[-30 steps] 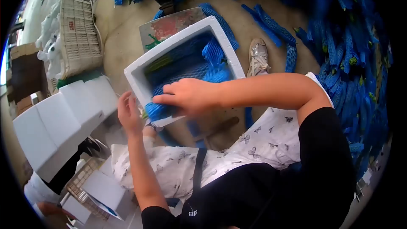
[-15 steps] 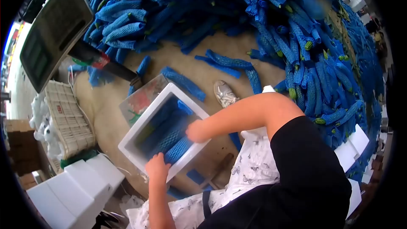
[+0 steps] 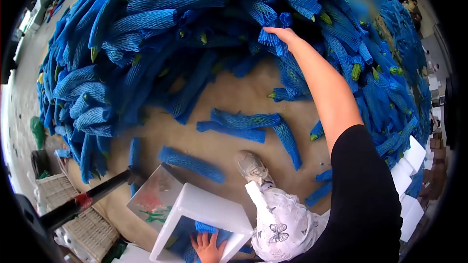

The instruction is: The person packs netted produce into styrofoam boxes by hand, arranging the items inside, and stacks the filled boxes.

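My right hand reaches to the far pile, its fingers closed round the end of a long vegetable in a blue foam net sleeve. Other sleeved vegetables, some with green tips showing, lie against it on the pile. Down at the bottom, my left hand is inside a white foam box, fingers spread flat over the blue-sleeved vegetables in it. One blue sleeve end sticks up just beyond those fingers. The near part of the box is cut off by the frame edge.
The box stands on a scale platform with a dark post at its left. A big pile of sleeved vegetables curves round the floor. Several loose ones lie near my shoe. White foam boxes stand at right, a woven basket at left.
My right hand has left the foam box and gone out to the pile. My left hand has moved from the box's rim onto its contents. The view has shifted toward the pile.
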Tool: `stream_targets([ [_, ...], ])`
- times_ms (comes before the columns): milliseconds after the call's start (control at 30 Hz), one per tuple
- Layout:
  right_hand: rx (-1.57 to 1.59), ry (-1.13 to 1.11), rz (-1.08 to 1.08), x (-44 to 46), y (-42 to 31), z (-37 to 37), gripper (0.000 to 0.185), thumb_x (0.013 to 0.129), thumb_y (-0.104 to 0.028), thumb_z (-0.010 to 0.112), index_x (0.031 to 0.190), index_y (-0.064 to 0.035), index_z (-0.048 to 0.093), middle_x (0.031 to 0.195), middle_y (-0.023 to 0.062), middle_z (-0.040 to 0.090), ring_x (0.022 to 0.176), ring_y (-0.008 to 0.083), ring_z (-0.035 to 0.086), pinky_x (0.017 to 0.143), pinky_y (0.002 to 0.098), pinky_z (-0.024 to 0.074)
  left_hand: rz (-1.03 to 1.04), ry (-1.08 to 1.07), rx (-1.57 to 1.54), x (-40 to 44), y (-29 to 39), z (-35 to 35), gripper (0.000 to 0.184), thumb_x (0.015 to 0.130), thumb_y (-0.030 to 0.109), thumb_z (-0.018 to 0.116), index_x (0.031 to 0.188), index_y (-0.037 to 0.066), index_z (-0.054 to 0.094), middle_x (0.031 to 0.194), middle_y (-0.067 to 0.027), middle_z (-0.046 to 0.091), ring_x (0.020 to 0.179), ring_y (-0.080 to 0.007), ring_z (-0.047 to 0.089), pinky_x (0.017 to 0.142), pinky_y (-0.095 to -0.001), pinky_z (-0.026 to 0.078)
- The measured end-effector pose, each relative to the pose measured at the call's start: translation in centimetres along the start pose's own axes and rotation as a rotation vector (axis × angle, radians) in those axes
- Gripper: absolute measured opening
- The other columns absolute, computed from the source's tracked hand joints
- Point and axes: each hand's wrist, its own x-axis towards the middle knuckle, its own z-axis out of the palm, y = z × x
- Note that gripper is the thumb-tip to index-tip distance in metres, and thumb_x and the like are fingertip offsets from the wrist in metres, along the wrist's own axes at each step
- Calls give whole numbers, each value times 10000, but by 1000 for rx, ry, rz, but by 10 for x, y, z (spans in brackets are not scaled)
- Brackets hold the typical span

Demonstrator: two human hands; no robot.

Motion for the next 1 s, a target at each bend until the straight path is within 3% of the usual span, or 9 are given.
stream_targets([
  [67, -362, 379, 175, 10, -23, 17, 1092, 583, -518, 819, 1391, 56, 362, 1422, 219, 419, 1279, 339, 444, 1063, 401, 358, -21, 21, 60, 1, 4, -4, 555, 764, 478, 658, 1191, 126, 608, 1207, -173, 521, 1196, -377, 433, 1097, -617, 199],
  [100, -501, 305, 167, 24, -21, 17, 1241, 545, -542, 823, 1438, 75, 220, 1505, 223, 272, 1340, 361, 358, 1089, 397, 327, -29, 8, 58, -1, 4, -5, 555, 764, 478, 658, 1191, 126, 608, 1207, -173, 521, 1196, -377, 433, 1097, -617, 199],
  [200, -568, 354, 293, 57, -23, 32, 1272, 578, -504, 825, 1482, -17, 73, 1468, 257, 291, 1329, 373, 362, 1084, 423, 340, -93, -132, 28, -1, 7, -6, 558, 757, 458, 670, 1198, 122, 605, 1221, -184, 519, 1213, -386, 424, 1107, -613, 187],
  [333, -9, 203, 126, 80, -12, 18, 1086, 680, -410, 727, 1466, 40, 127, 1459, 254, 328, 1342, 340, 367, 1090, 371, 329, -107, -156, -13, -3, 9, -8, 549, 766, 458, 658, 1210, 139, 608, 1217, -198, 533, 1199, -397, 443, 1114, -618, 169],
  [533, -526, 313, -85, 9, 4, -8, 977, 595, -343, 726, 1414, 11, 328, 1302, 259, 522, 1178, 376, 533, 984, 378, 427, -118, -170, 32, -1, 8, -9, 596, 785, 502, 625, 1241, 120, 596, 1244, -218, 531, 1204, -425, 452, 1116, -624, 148],
  [700, -567, 274, -152, -88, 40, -35, 909, 685, -346, 669, 1486, -221, 256, 1197, 259, 595, 1093, 418, 579, 940, 439, 451, -25, 74, 70, 3, 8, -5, 656, 737, 445, 688, 1283, 127, 511, 1215, -205, 444, 1194, -405, 383, 1069, -668, 177],
  [800, 39, 114, -381, -177, 126, -38, 824, 722, -114, 671, 1465, -137, 314, 1195, 150, 611, 1054, 249, 599, 902, 342, 471, -20, 67, 25, 8, 12, -13, 685, 738, 433, 688, 1314, 130, 473, 1216, -210, 434, 1189, -407, 379, 1066, -672, 186],
  [867, 402, -161, 33, -252, 193, -38, 727, 736, -71, 679, 1401, -35, 385, 1226, 102, 580, 1074, 207, 566, 939, 334, 448, 0, 110, 11, 9, 10, -10, 647, 714, 405, 707, 1263, 115, 524, 1209, -208, 438, 1194, -411, 374, 1068, -672, 189],
  [1000, 329, -286, 255, -345, 278, 2, 765, 728, -149, 756, 1387, -14, 391, 1221, 101, 577, 1110, 208, 550, 972, 334, 427, -39, 119, -4, 11, 12, -13, 649, 686, 381, 726, 1251, 119, 542, 1261, -205, 433, 1231, -401, 361, 1100, -626, 184],
])
